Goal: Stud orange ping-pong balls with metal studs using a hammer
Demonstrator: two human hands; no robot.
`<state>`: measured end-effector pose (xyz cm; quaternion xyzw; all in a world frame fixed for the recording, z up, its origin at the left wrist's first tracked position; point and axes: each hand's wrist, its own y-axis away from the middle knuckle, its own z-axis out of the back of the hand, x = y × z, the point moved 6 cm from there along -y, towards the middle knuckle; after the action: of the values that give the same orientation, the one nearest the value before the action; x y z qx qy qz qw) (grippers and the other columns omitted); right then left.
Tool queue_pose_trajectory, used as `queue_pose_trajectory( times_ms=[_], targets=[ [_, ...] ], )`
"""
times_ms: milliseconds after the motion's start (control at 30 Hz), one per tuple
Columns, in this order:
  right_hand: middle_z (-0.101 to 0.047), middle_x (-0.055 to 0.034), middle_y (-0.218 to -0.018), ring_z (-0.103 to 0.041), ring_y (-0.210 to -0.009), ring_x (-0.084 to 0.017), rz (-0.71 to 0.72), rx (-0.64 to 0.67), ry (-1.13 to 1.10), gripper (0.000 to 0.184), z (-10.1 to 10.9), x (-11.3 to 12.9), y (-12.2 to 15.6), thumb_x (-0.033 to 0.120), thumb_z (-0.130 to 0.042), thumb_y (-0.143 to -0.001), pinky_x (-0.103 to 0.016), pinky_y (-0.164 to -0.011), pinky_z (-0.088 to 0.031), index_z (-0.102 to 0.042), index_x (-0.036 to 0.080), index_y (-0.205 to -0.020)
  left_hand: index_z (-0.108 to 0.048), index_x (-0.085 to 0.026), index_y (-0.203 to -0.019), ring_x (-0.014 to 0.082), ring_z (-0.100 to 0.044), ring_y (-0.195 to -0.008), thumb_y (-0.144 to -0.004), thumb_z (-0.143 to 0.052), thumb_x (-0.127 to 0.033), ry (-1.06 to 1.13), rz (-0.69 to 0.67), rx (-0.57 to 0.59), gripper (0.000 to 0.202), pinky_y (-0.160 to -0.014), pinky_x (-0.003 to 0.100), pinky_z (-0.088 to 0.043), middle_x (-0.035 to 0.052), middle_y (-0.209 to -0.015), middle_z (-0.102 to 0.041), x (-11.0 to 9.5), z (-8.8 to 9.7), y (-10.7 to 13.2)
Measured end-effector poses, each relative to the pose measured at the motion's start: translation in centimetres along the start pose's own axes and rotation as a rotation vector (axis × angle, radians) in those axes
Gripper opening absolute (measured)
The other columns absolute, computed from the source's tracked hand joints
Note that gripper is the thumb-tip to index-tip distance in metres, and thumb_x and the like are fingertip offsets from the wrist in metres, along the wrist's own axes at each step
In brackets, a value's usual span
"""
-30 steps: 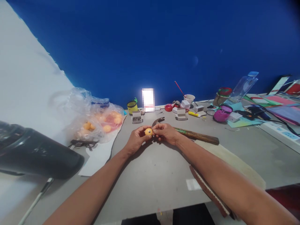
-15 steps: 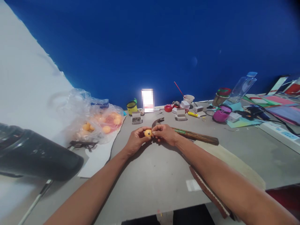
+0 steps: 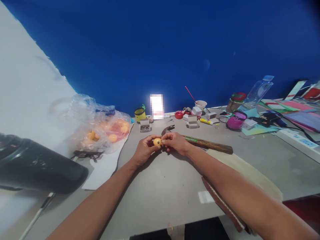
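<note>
A small orange ball (image 3: 157,142), much like a table-tennis ball, has a dark round spot with a pale edge on its near side. My left hand (image 3: 147,146) grips it between thumb and fingers from the left. At the ball's right side, the thumb and fingertips of my right hand (image 3: 174,142) are pinched together against it; anything small between them is hidden. Just behind the right hand lies a claw hammer (image 3: 210,145), its wooden handle pointing right and its curved claw showing above the knuckles.
Clear plastic bags with several orange balls (image 3: 113,137) lie at left, near a large dark cylinder (image 3: 40,165). Small open boxes (image 3: 145,127), a white cup (image 3: 201,105) and a yellow tube (image 3: 206,122) stand along the blue wall. A power strip (image 3: 298,143) is at right.
Both hands keep the same hold on the orange ball at nearly the same spot. The whole view has shifted very slightly.
</note>
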<state>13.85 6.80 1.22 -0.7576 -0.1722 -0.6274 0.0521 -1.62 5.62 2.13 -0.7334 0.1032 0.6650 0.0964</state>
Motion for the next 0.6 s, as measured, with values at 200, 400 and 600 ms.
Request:
queue_pose_trajectory(
  times_ms=[200,400,600],
  targets=[
    [-0.060,0.0040,-0.059,-0.056,-0.044,-0.009,0.029,-0.055,0.081,0.017,-0.5,0.2,0.2,0.023,-0.080,-0.075,-0.020,-0.041,-0.053,-0.065,0.017,-0.079,-0.073,-0.016,-0.103,0.0186,-0.071,-0.075,-0.061,-0.091,-0.022,-0.024,-0.041,-0.057,0.046,-0.073,0.034,-0.061,0.0047,-0.085,-0.077,0.1,0.0,0.0],
    [-0.059,0.0049,-0.061,-0.055,-0.042,-0.008,0.042,-0.084,0.089,0.015,-1.0,0.1,0.3,0.022,-0.076,-0.078,-0.020,-0.039,-0.052,-0.062,0.018,-0.082,-0.071,-0.016,-0.100,0.0191,-0.072,-0.072,-0.060,-0.090,-0.022,-0.062,-0.043,-0.078,0.044,-0.073,0.035,-0.061,0.0034,-0.081,-0.077,-0.4,-0.3,0.2],
    [-0.057,0.0067,-0.060,-0.053,-0.039,-0.008,0.039,-0.101,0.114,0.014,-1.1,-0.2,0.2,0.022,-0.073,-0.081,-0.020,-0.037,-0.049,-0.060,0.019,-0.085,-0.072,-0.016,-0.100,0.0198,-0.072,-0.077,-0.061,-0.090,-0.024,-0.079,-0.084,-0.090,0.043,-0.075,0.035,-0.061,0.0034,-0.085,-0.077,-0.6,-0.4,0.3]
  ],
)
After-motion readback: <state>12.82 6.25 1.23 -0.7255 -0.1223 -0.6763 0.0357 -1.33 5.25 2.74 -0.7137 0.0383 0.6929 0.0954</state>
